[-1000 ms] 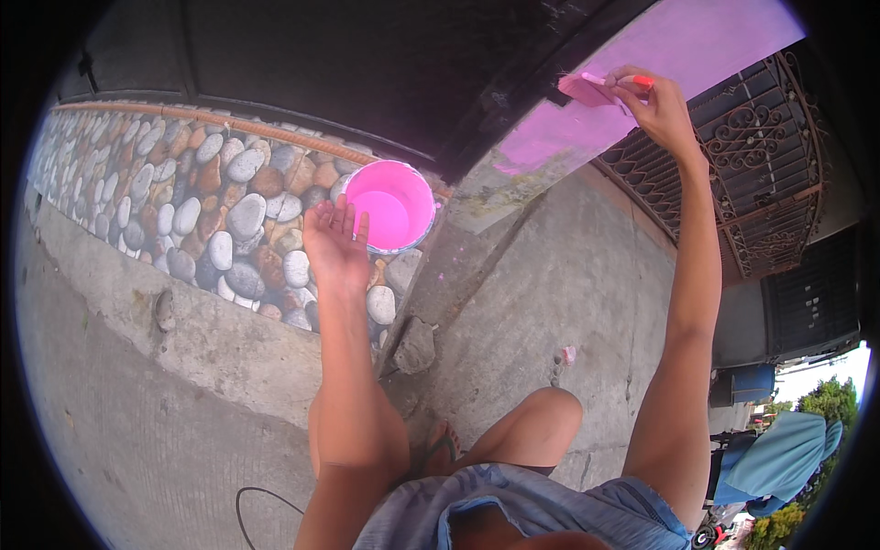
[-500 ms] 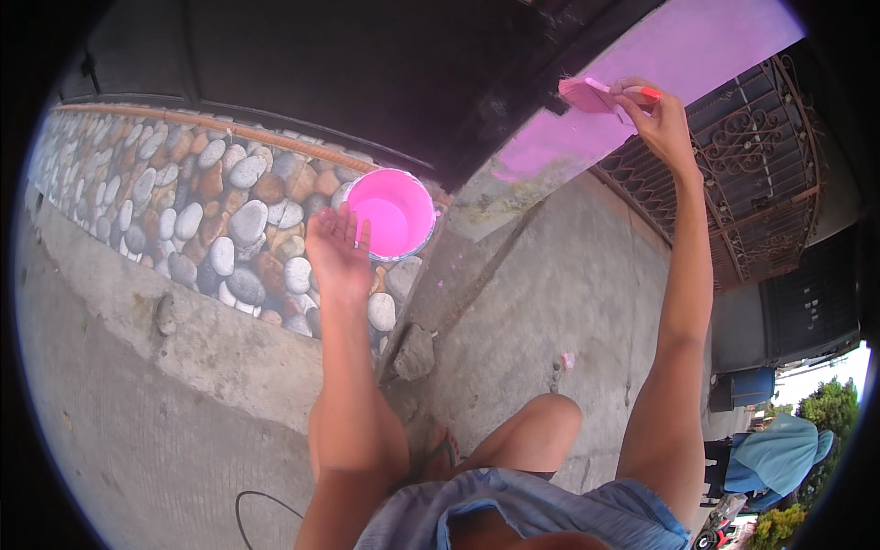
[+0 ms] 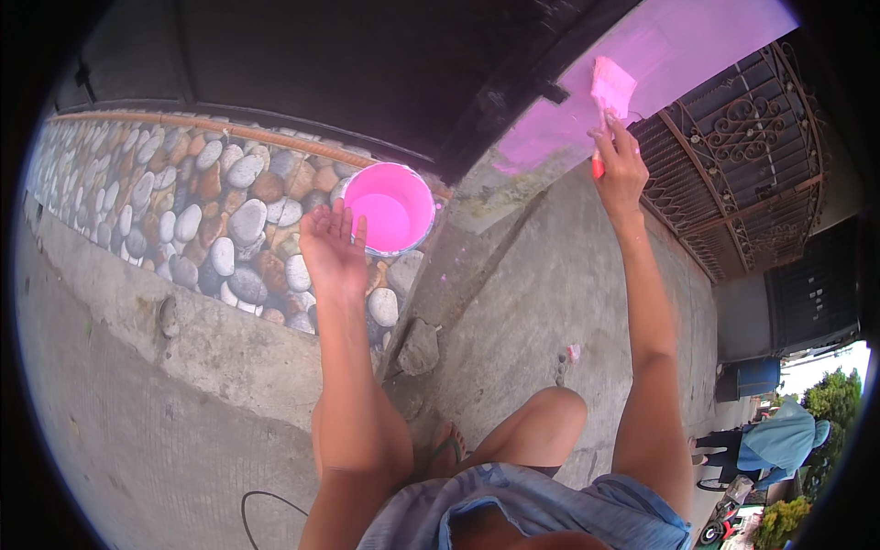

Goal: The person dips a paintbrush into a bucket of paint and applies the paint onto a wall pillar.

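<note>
Out at the upper right, my right hand grips a paintbrush by its orange-tipped handle. Pink paint coats the bristles, which lie against the wall. Pink covers most of that wall, while its lower left end shows bare, stained grey. A pink bucket with pink paint in the bottom stands on the pebble-patterned ledge. Just left of it is my left hand, palm up with fingers spread and nothing held; its fingertips overlap the bucket's rim in the view, and I cannot tell if they touch.
A dark gate rises behind the ledge. A loose stone lies by the ledge's corner. Brown ironwork stands at the right. Beyond it are a blue drum and a person in a teal top near a motorbike.
My right hand has moved left and down, and the brush has swung from pointing left to pointing up on the wall. My left hand stays nearly in place. The person at right has shifted.
</note>
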Demonstrator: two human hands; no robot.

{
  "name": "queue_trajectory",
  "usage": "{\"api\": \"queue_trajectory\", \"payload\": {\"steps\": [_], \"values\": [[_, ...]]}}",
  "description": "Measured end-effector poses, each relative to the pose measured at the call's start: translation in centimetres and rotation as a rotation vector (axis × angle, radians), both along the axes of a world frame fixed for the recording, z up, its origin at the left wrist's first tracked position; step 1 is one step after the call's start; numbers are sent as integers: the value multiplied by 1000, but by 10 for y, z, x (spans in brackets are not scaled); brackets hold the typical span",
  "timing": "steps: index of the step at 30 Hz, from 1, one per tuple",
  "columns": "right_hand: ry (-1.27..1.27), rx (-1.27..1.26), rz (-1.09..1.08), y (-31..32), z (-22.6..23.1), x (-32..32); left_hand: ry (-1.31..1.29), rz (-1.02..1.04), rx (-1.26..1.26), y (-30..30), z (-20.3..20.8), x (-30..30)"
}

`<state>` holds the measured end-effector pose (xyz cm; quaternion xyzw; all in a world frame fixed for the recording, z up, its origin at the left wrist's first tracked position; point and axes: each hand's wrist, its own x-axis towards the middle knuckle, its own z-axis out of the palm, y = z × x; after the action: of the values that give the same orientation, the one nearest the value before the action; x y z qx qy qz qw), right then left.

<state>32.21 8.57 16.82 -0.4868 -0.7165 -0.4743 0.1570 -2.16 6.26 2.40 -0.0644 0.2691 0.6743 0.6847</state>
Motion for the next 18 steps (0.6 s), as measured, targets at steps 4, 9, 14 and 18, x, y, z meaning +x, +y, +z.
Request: {"api": "queue_trajectory", "payload": {"steps": [4, 9, 14, 18], "values": [[72, -199, 43, -28, -75, 1, -64, 26, -8, 0, -10, -1], [421, -583, 83, -28, -54, 10, -13, 13, -11, -8, -1, -7], [490, -280, 155, -30, -3, 30, -30, 4, 0, -4, -8, -6], [284, 43, 79, -37, -42, 29, -35, -4, 8, -3, -8, -1]]}}
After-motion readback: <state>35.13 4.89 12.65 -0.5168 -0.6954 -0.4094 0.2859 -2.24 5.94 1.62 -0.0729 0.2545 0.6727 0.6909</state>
